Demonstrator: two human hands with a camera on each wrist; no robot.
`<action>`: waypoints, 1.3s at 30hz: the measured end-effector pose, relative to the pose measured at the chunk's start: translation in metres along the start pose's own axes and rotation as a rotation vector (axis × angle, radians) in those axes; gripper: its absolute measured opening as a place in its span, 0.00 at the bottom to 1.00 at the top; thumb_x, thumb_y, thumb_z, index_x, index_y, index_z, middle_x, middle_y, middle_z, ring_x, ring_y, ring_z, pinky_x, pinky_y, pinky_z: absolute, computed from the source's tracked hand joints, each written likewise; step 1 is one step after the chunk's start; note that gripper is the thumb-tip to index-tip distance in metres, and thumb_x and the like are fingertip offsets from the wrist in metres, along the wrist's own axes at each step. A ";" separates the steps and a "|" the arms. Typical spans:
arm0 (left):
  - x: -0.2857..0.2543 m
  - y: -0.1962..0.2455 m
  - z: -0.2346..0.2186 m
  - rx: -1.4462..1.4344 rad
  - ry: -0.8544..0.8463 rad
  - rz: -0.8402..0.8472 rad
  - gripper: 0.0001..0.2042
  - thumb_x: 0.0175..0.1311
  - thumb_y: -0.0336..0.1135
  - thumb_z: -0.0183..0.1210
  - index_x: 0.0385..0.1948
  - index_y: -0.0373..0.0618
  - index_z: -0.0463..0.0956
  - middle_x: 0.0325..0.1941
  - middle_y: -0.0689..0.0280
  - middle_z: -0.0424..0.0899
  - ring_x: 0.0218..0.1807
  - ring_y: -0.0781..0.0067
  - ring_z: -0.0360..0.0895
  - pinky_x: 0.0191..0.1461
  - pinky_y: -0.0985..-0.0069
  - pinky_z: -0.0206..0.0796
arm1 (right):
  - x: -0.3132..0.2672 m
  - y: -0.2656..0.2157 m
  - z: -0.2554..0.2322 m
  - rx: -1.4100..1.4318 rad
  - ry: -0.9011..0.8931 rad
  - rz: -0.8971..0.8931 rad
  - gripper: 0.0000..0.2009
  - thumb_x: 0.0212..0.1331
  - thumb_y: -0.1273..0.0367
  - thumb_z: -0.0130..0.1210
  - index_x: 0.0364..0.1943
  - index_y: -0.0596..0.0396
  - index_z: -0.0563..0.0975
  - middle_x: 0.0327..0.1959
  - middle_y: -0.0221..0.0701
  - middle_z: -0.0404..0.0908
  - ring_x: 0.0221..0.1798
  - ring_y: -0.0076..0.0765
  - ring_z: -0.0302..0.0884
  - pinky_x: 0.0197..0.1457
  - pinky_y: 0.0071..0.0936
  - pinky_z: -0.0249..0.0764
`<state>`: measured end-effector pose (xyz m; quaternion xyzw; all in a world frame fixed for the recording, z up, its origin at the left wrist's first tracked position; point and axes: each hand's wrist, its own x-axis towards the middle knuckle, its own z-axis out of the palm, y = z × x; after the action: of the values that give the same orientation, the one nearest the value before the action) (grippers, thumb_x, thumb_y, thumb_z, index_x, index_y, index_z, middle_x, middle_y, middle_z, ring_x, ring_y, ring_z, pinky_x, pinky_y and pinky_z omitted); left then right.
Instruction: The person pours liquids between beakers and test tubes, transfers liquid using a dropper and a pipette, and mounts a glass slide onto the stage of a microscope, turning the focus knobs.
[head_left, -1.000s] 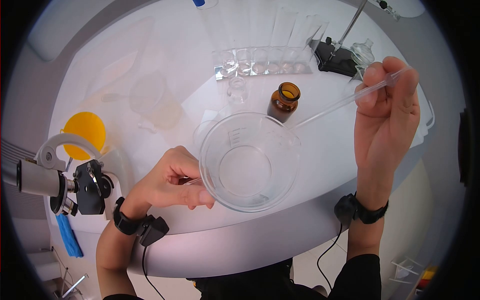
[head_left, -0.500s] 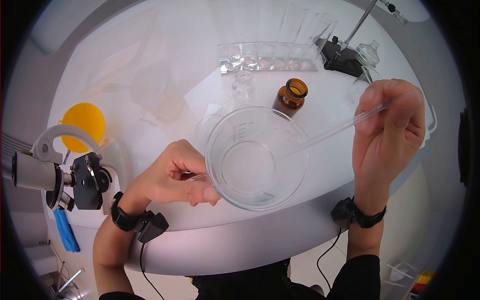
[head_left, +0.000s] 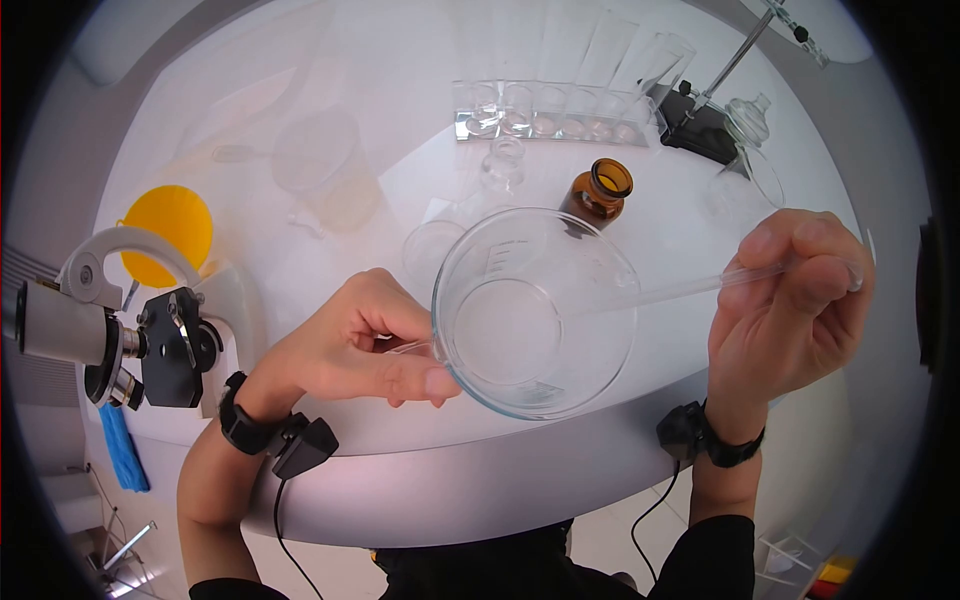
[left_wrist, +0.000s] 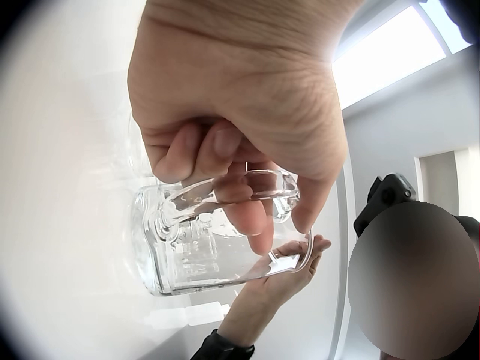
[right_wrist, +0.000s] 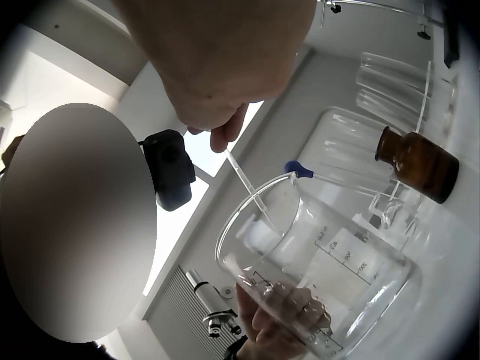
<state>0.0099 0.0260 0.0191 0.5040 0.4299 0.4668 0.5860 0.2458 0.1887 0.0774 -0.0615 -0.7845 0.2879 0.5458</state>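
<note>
My left hand (head_left: 365, 345) grips the handle of a clear glass beaker (head_left: 510, 330), held above the bench. In the left wrist view the fingers curl through the glass handle (left_wrist: 259, 184). My right hand (head_left: 790, 305) pinches a thin clear dropper (head_left: 700, 285) near its right end, and its other end reaches over the beaker's rim. The right wrist view shows the dropper (right_wrist: 244, 180) slanting into the mouth of the graduated beaker (right_wrist: 330, 262). No liquid can be made out in the beaker. An open brown bottle (head_left: 597, 195) stands just behind it.
A test tube rack (head_left: 550, 128) with several tubes stands at the back, with a small clear bottle (head_left: 503, 168) before it. A stand base (head_left: 698, 130) is at back right. At left are a microscope (head_left: 170, 340), a yellow dish (head_left: 175, 235) and a faint clear beaker (head_left: 335, 170).
The dropper has swung from a steep slant to nearly level as my right hand came down, its far end now over the beaker. The beaker and left hand sit slightly further right in view.
</note>
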 end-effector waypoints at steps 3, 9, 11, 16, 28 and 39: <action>0.000 -0.001 -0.002 0.006 -0.007 0.001 0.15 0.55 0.40 0.68 0.23 0.34 0.82 0.17 0.60 0.81 0.13 0.78 0.74 0.16 0.85 0.57 | -0.001 0.003 0.001 0.006 -0.017 -0.009 0.13 0.69 0.59 0.50 0.40 0.55 0.75 0.27 0.34 0.79 0.19 0.17 0.69 0.20 0.11 0.65; 0.002 0.003 0.001 -0.009 -0.002 -0.006 0.14 0.57 0.39 0.67 0.23 0.34 0.82 0.13 0.64 0.76 0.13 0.80 0.73 0.17 0.85 0.58 | -0.001 0.006 0.010 -0.006 -0.064 -0.062 0.12 0.70 0.62 0.50 0.39 0.57 0.74 0.26 0.37 0.79 0.16 0.16 0.69 0.18 0.12 0.65; 0.002 0.003 0.001 -0.013 0.010 -0.009 0.14 0.59 0.38 0.67 0.22 0.35 0.83 0.09 0.69 0.71 0.14 0.83 0.72 0.18 0.85 0.58 | -0.002 0.012 0.012 -0.011 -0.082 -0.082 0.12 0.70 0.62 0.50 0.38 0.58 0.74 0.26 0.37 0.80 0.16 0.16 0.70 0.19 0.12 0.66; 0.001 -0.001 -0.001 -0.046 0.002 -0.009 0.13 0.55 0.38 0.69 0.25 0.34 0.82 0.20 0.59 0.83 0.14 0.79 0.75 0.16 0.86 0.58 | -0.005 0.032 0.017 0.226 -0.003 0.009 0.04 0.67 0.75 0.53 0.37 0.65 0.74 0.29 0.41 0.83 0.22 0.24 0.80 0.30 0.18 0.76; 0.003 -0.003 -0.001 -0.037 0.017 0.002 0.13 0.54 0.37 0.69 0.25 0.34 0.82 0.21 0.58 0.84 0.14 0.77 0.75 0.17 0.85 0.62 | -0.006 0.047 0.020 0.295 -0.022 0.086 0.05 0.66 0.74 0.54 0.37 0.65 0.76 0.30 0.40 0.83 0.23 0.24 0.80 0.30 0.17 0.76; 0.004 0.000 -0.001 -0.040 -0.003 -0.027 0.13 0.54 0.39 0.69 0.25 0.35 0.82 0.21 0.58 0.83 0.14 0.78 0.75 0.17 0.86 0.60 | -0.004 0.043 0.019 0.191 -0.063 0.042 0.04 0.62 0.78 0.58 0.37 0.67 0.77 0.30 0.39 0.83 0.24 0.24 0.81 0.29 0.16 0.76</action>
<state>0.0095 0.0298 0.0192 0.4867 0.4265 0.4666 0.6029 0.2209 0.2153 0.0475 -0.0166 -0.7688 0.3744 0.5182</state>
